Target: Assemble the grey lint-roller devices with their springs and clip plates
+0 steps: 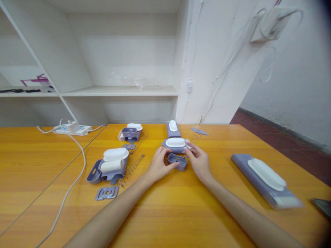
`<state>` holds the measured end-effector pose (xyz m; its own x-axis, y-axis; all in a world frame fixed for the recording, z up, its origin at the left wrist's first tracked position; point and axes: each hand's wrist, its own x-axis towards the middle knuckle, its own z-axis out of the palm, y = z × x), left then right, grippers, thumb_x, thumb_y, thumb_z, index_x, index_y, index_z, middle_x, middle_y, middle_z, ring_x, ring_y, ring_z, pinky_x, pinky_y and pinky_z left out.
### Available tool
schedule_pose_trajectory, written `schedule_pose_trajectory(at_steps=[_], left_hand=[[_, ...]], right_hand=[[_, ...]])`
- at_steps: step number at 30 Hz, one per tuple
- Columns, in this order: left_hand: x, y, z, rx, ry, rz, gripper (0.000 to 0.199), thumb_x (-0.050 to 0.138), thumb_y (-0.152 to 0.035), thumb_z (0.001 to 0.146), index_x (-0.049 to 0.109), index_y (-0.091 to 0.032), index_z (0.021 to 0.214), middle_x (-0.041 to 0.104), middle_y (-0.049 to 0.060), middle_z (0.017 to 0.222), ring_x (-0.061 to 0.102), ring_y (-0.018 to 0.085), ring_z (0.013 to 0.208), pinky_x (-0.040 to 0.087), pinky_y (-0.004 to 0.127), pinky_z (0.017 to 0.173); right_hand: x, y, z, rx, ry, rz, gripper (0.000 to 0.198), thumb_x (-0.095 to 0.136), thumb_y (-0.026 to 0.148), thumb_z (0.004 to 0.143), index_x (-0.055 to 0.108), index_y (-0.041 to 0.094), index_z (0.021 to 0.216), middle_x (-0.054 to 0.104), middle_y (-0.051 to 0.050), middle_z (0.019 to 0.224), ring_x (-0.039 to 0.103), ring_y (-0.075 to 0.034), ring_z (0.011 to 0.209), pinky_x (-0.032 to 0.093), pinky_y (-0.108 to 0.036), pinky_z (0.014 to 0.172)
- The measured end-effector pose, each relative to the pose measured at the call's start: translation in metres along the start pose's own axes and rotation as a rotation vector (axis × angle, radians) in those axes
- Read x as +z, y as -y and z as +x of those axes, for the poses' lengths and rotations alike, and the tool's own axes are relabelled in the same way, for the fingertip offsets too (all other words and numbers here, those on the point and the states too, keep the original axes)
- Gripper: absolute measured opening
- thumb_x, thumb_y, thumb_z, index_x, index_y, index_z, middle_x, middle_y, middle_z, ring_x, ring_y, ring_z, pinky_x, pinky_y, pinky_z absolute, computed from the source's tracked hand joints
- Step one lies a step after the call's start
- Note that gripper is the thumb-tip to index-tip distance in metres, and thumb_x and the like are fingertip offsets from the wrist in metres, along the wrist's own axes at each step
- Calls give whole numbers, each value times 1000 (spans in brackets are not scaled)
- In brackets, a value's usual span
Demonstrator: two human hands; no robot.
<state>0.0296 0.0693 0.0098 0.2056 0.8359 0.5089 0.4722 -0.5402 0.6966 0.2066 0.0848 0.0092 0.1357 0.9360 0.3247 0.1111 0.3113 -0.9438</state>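
Note:
A small purple-grey oval cup, its hollow side up, sits between my hands in the middle of the table. My left hand curls round the cup's left end, thumb on its near side. Just behind it lies a purple-grey body with a white bristle brush. My right hand has its fingers bent together at the right end of that body, by the cup's right rim. A bit of metal coil shows under those fingertips; what they pinch is partly hidden.
On the left lie a brush assembly, slotted plates and a coil spring. Farther back are another brush set and a body with white brush. A larger blurred brush unit lies right; a power strip stands back left.

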Motion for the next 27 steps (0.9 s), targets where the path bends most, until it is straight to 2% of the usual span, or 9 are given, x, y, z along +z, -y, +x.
schedule_pose_trajectory(at_steps=[2,5,9,11,16,27], left_hand=[[1,1,-1,32,52,36,41,71,-43,69,58,-21,100,57,6,100,52,22,96,41,35,85],[2,3,-2,73,115,82,43,73,-45,66,60,-21,99,57,6,104,51,23,99,40,37,88],[2,3,-5,124,188,138,31,72,-40,68,61,-21,89,56,6,109,50,24,102,39,37,89],[2,3,-5,135,207,149,28,70,-37,71,59,-21,91,56,6,109,50,23,101,39,37,88],[2,0,-5,111,196,137,38,70,-35,71,53,-20,101,57,6,101,52,23,97,40,35,83],[2,-1,-5,101,190,99,43,71,-35,70,51,-21,106,57,6,106,52,24,99,40,35,84]], right_hand=[[2,1,-5,-19,23,-13,40,61,40,77,59,14,108,70,-7,80,65,-21,77,51,-36,75],[5,2,-10,-66,30,-100,33,63,38,77,61,16,100,69,-7,84,65,-21,79,49,-36,78],[6,1,-14,-148,38,-224,27,65,38,75,64,18,95,69,-6,90,64,-20,82,47,-37,83],[5,1,-15,-196,46,-285,24,65,37,76,65,20,93,69,-5,88,63,-20,83,45,-38,85],[6,2,-15,-281,57,-366,18,67,35,74,67,22,87,69,-4,84,62,-20,82,44,-38,84],[6,1,-15,-303,68,-421,18,69,37,72,67,23,84,68,-3,83,61,-20,79,44,-36,80]])
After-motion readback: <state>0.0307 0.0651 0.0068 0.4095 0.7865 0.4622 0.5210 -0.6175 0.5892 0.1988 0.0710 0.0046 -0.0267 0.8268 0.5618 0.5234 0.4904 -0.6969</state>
